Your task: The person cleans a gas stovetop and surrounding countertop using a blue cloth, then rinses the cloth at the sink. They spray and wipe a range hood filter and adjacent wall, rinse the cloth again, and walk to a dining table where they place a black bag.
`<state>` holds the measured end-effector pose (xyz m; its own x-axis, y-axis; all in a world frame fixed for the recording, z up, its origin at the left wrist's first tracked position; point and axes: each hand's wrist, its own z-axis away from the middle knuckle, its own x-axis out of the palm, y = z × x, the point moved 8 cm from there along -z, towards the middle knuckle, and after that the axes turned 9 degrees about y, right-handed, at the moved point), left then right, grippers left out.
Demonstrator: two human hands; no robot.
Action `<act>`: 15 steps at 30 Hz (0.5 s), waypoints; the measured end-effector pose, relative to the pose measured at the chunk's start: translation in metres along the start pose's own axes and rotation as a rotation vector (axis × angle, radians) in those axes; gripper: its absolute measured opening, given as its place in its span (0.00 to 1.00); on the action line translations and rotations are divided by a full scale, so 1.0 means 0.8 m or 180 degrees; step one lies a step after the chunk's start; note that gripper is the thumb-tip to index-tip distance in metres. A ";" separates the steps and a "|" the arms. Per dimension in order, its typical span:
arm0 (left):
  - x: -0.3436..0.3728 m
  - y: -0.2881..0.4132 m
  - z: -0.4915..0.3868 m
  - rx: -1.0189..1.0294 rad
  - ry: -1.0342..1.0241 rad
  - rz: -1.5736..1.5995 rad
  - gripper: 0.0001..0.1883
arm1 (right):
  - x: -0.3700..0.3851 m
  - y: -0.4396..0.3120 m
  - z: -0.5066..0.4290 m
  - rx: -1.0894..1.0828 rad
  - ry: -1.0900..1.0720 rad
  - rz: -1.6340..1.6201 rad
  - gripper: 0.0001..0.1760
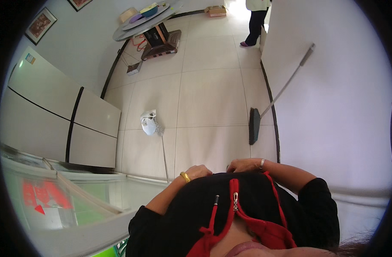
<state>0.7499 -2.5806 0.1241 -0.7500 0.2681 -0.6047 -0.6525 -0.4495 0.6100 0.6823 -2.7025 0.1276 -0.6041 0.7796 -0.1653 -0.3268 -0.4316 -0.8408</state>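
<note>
My left hand (pixel 199 171), with a gold bangle at the wrist, is in front of my waist, its fingers partly hidden by my black top. Close beside it, my right hand (pixel 245 165) has curled fingers and a silver-coloured band on the wrist. A small dark edge shows at its fingertips, too little to identify. Whether either hand grips something is hidden. On the floor ahead to the left lies a white plastic bag (pixel 148 126). A grey fluffy duster (pixel 159 129) touches or lies near it, its thin handle running back toward the glass-sided cabinet by my left arm.
A broom (pixel 254 127) leans on the right wall (pixel 337 112). To the left stand a refrigerator (pixel 93 125) and a glass-sided cabinet (pixel 119 196). Farther off are a dustpan (pixel 134 68), a round table (pixel 128 33) bearing dishes, a cardboard box (pixel 217 11) and a person (pixel 257 25) by the doorway.
</note>
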 end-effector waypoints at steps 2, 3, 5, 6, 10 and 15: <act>-0.044 -0.010 -0.033 0.0006 0.0125 0.0003 0.15 | -0.062 0.001 -0.019 -0.0230 -0.0025 -0.0083 0.21; -0.064 -0.013 -0.047 0.0208 0.0236 0.0067 0.15 | -0.085 0.002 -0.028 -0.0400 -0.0076 -0.0200 0.21; -0.107 -0.028 -0.079 0.0614 0.0458 0.0172 0.16 | -0.137 0.018 -0.058 -0.0354 -0.0029 -0.0322 0.21; -0.125 -0.041 -0.099 0.0643 0.0484 0.0193 0.16 | -0.163 0.025 -0.077 -0.0353 -0.0038 -0.0378 0.21; -0.214 -0.110 -0.198 0.0439 0.0522 -0.0268 0.16 | -0.292 0.038 -0.156 -0.0476 0.0091 -0.0042 0.21; -0.393 -0.163 -0.313 0.0703 0.1013 -0.0898 0.11 | -0.503 0.009 -0.217 -0.0181 0.0383 0.0415 0.21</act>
<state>1.0980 -2.8198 0.1061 -0.4924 0.0638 -0.8680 -0.8591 -0.1957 0.4730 1.0492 -2.9405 0.0984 -0.5461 0.7690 -0.3324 -0.2078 -0.5087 -0.8355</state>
